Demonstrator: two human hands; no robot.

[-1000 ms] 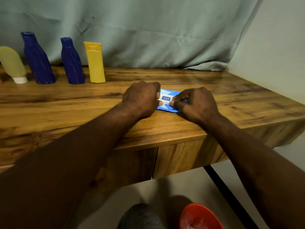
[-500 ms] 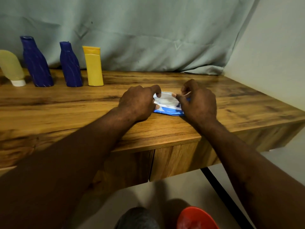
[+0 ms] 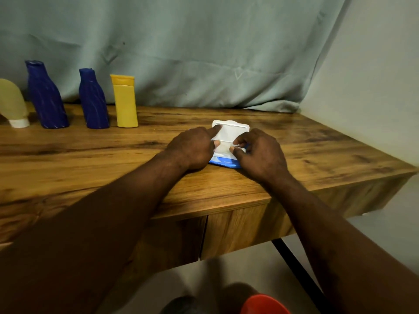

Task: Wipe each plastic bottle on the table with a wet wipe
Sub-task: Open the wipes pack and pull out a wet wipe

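A blue wet wipe pack [image 3: 226,163] lies on the wooden table [image 3: 113,155], its white flap [image 3: 233,132] folded up and back. My left hand [image 3: 192,148] holds the flap open, index finger on its far left corner and thumb at its base. My right hand [image 3: 260,152] pinches at the pack's opening, with a thin white edge of a wipe between thumb and index finger. Standing in a row at the back left are a pale bottle on its white cap [image 3: 13,103], two dark blue bottles [image 3: 47,98] [image 3: 94,100] and a yellow bottle [image 3: 125,103].
A grey-green curtain [image 3: 204,53] hangs behind the table and a plain wall [image 3: 374,87] closes the right side. The table's front edge has a drawer [image 3: 238,230] below it. A red bowl [image 3: 265,304] and a black table leg [image 3: 299,275] are on the floor.
The white flap has been peeled up and back by my left hand. My right hand has moved onto the pack's opening and pinches there.
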